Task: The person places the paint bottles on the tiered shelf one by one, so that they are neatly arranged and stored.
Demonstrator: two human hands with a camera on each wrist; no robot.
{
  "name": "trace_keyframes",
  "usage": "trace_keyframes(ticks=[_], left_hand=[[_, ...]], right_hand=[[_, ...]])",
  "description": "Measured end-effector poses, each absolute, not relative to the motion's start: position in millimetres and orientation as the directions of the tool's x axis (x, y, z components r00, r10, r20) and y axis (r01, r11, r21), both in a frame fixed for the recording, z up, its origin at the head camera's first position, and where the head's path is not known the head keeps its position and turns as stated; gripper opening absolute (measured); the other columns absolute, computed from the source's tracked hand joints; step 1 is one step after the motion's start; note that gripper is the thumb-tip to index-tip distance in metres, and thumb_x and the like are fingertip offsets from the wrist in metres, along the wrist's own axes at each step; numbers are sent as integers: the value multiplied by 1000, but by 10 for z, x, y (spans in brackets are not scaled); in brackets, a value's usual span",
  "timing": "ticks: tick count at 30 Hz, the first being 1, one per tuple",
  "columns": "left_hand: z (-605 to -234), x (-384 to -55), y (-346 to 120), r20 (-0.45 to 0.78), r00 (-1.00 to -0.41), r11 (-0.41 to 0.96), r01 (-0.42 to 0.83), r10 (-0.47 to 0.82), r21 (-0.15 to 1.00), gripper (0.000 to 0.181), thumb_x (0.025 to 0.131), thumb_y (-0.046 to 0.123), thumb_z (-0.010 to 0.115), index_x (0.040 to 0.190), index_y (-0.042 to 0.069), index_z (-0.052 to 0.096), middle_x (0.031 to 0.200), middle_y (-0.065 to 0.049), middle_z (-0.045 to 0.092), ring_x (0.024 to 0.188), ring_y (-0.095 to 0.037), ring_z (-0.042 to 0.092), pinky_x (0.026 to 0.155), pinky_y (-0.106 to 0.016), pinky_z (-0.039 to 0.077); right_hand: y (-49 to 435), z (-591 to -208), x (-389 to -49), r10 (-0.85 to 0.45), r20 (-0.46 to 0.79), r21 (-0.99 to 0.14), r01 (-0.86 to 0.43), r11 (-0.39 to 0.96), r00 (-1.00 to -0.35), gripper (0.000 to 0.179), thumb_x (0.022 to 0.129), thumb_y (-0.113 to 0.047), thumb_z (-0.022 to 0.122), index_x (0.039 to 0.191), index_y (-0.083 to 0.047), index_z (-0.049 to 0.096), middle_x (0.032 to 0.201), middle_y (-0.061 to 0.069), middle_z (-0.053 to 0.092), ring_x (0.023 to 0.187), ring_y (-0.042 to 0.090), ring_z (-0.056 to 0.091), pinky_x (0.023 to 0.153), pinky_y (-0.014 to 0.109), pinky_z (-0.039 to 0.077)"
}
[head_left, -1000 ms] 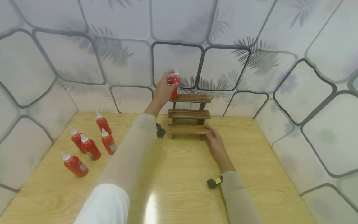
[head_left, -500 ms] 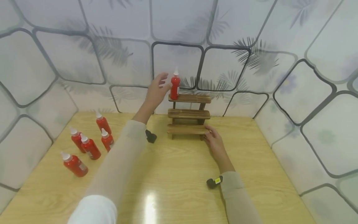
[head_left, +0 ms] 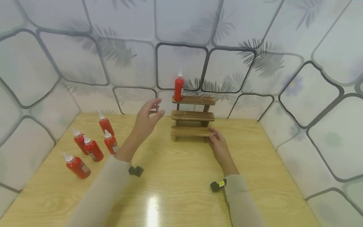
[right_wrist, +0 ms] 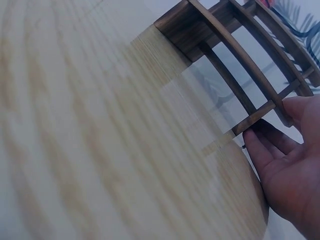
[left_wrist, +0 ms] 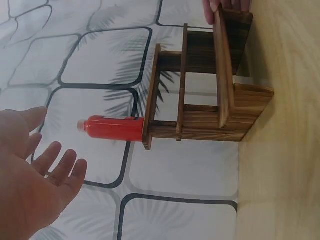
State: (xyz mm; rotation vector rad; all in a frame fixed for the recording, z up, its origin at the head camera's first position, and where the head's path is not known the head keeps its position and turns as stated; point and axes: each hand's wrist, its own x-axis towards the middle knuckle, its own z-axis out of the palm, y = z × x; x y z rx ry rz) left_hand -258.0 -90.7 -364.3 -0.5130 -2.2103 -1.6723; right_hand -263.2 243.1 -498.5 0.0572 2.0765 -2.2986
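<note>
A small three-tier wooden step stand stands near the back wall. On the left end of its top step, a red squeeze bottle with a white pointed cap sits upright. My left hand is in the air left of the stand, fingers relaxed and holding nothing; the left wrist view shows a gap between it and the bottle. My right hand grips the right end of the lowest step. In the right wrist view, the thumb lies on the step's end while the fingers reach beneath it.
Several more red bottles with white caps stand upright at the left of the wooden table. Patterned walls enclose the table at the back and both sides.
My left hand has let go of the bottle on the top step and drawn back to the left and down. My right hand has kept its grip on the stand.
</note>
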Motion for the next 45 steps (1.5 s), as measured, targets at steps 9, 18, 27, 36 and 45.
trace_keyframes(ticks=[9, 18, 27, 36, 45], left_hand=[[-3819, -2041, -1213, 501, -864, 379, 451, -40, 808, 43, 97, 22, 69, 137, 11, 59, 135, -9, 62, 120, -28, 59, 101, -48, 51], [-3989, -1597, -1676, 457, -854, 407, 336, -247, 849, 37, 98, 21, 66, 134, 13, 61, 126, -1, 64, 110, -15, 59, 86, -19, 53], [-4174, -1393, -1943, 341, -853, 444, 149, -394, 884, 46, 99, 24, 65, 142, 12, 54, 137, -9, 55, 118, -18, 53, 100, -15, 45], [-4374, -1450, -2043, 251, -896, 376, 104, -367, 921, 57, 100, 20, 64, 151, 9, 41, 153, -9, 43, 140, -31, 44, 120, -44, 37], [-4457, -1558, -2035, 182, -920, 239, 101, -346, 966, 58, 100, 12, 62, 153, 8, 37, 157, -11, 38, 148, -31, 36, 121, -49, 33]], right_hand=[[2442, -4990, -2622, -2, -58, -992, 58, -111, -998, 47, 106, -20, 51, 151, -9, 42, 149, 24, 41, 141, 35, 44, 117, 37, 40], [2433, -5014, -2635, -9, -55, -992, 56, -114, -998, 49, 105, -23, 53, 151, -9, 42, 150, 22, 40, 141, 35, 42, 119, 39, 38], [2431, -5002, -2617, -9, -45, -991, 46, -126, -999, 47, 106, -22, 52, 150, -9, 42, 149, 22, 41, 140, 35, 44, 118, 37, 40], [2441, -5006, -2613, -21, -38, -993, 41, -114, -999, 46, 107, -21, 50, 150, -11, 42, 152, 19, 40, 140, 34, 44, 118, 38, 39], [2429, -4987, -2607, -16, -50, -988, 52, -144, -999, 45, 107, -19, 50, 150, -9, 42, 150, 20, 41, 139, 33, 45, 118, 36, 40]])
